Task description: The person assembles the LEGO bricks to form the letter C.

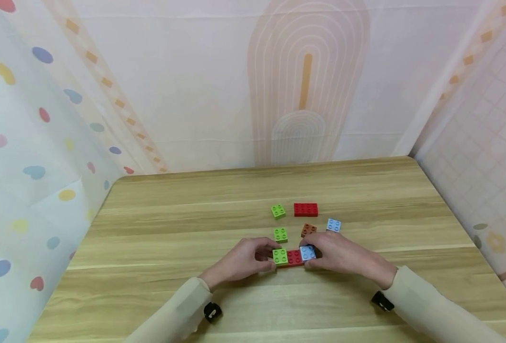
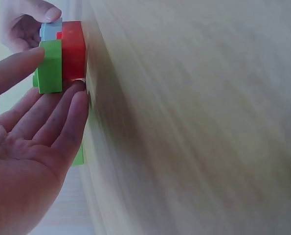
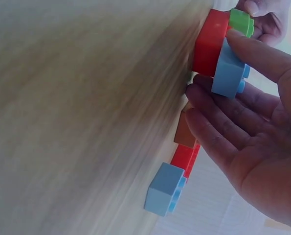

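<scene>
On the wooden table (image 1: 171,200), as the head view shows, the left hand (image 1: 246,259) pinches a lime-green four-stud brick (image 1: 280,257), and the right hand (image 1: 338,252) pinches a light-blue four-stud brick (image 1: 307,253). Between these two appear the studs of a low red brick (image 1: 294,257), with the green one on its left end and the blue one at its right end. Farther back lie a near loose green brick (image 1: 280,235), a far loose green brick (image 1: 278,211), a brown brick (image 1: 308,229), a loose red eight-stud brick (image 1: 306,209) and a loose blue brick (image 1: 333,225). The brown brick is just beside the right fingers, so a careless sweep could probably push it away.

From the left wrist, the thumb is at one side of the green brick and the fingers are at the other. This brick seems to project past the red end; pressure on the overhanging part could therefore tip it from the studs.

From the right wrist, the grip is similar: thumb against one side of the blue brick, fingers opposite. It also seems to overhang. Whether its underside is fully seated cannot be told; if the studs are badly aligned, pressing could make it slip or slide the red brick.
</scene>
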The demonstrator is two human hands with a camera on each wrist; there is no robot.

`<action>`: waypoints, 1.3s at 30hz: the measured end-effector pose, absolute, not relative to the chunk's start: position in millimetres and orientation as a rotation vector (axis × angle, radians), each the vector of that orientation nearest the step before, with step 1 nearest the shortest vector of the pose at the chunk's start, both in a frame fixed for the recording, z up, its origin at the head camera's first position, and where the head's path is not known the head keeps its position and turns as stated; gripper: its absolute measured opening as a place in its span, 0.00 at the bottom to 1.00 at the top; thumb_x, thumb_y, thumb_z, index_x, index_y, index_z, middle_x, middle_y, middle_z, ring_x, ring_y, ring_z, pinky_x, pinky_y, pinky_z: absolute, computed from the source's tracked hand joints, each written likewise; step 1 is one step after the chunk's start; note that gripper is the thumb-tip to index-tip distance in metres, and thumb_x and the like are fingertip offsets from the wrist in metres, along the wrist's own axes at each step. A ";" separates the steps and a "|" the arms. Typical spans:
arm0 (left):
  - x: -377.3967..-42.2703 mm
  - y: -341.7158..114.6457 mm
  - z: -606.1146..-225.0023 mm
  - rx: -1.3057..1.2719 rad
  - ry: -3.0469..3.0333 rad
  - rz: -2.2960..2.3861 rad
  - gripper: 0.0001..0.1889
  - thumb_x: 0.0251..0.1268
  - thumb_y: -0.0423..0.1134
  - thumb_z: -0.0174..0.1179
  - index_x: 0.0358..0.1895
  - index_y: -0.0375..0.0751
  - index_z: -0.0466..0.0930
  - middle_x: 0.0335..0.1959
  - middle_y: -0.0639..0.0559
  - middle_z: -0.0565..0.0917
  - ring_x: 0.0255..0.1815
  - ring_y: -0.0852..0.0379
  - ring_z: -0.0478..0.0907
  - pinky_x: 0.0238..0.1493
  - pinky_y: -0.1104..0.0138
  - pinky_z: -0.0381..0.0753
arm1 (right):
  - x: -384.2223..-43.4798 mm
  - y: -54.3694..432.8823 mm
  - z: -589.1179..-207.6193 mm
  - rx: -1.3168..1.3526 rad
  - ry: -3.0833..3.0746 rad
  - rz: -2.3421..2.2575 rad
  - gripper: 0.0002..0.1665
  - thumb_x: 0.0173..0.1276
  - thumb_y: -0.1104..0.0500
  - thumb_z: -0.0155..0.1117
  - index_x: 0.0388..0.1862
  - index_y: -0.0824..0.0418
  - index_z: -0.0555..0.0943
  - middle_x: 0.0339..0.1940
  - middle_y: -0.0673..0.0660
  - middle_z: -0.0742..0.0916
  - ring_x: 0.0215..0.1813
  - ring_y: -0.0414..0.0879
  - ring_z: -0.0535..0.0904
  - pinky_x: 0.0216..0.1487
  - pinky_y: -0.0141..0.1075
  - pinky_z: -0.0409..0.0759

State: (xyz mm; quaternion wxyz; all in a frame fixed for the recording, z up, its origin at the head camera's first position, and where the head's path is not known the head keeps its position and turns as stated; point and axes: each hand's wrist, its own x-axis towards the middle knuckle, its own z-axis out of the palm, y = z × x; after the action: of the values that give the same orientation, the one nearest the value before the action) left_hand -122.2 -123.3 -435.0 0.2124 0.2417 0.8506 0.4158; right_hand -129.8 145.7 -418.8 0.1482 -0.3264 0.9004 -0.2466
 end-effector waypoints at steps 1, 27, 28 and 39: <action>-121.9 -123.3 -434.9 0.670 2.357 1.166 0.18 0.65 0.39 0.67 0.58 0.47 0.80 0.53 0.55 0.83 0.51 0.61 0.80 0.53 0.67 0.80 | -129.7 145.9 -418.4 -0.943 2.591 -0.701 0.23 0.63 0.51 0.74 0.54 0.58 0.82 0.48 0.48 0.85 0.45 0.38 0.78 0.48 0.39 0.80; -118.8 -124.4 -439.4 0.682 2.342 1.219 0.18 0.67 0.37 0.66 0.58 0.44 0.80 0.54 0.54 0.83 0.52 0.60 0.81 0.54 0.69 0.79 | -151.5 131.0 -410.0 -1.029 2.655 -1.026 0.18 0.69 0.55 0.68 0.57 0.57 0.83 0.52 0.51 0.86 0.41 0.35 0.81 0.45 0.40 0.84; -118.9 -124.4 -439.5 0.685 2.342 1.221 0.18 0.66 0.37 0.66 0.58 0.44 0.80 0.54 0.54 0.83 0.52 0.60 0.81 0.54 0.69 0.79 | -152.6 130.1 -410.5 -1.027 2.651 -1.024 0.19 0.69 0.55 0.68 0.57 0.57 0.82 0.52 0.51 0.86 0.40 0.35 0.81 0.44 0.39 0.83; -120.0 -123.4 -439.8 0.676 2.351 1.206 0.18 0.66 0.38 0.67 0.58 0.44 0.80 0.54 0.53 0.83 0.52 0.59 0.81 0.54 0.69 0.79 | -162.1 119.7 -411.6 -1.021 2.625 -0.925 0.26 0.68 0.51 0.70 0.63 0.54 0.79 0.56 0.49 0.84 0.43 0.44 0.78 0.44 0.37 0.80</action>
State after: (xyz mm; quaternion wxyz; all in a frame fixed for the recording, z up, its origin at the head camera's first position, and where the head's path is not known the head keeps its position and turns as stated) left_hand -120.0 -123.4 -439.8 0.2057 0.2425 0.8436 0.4326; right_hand -162.1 119.7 -411.6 0.0884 -0.3429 0.8820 -0.3109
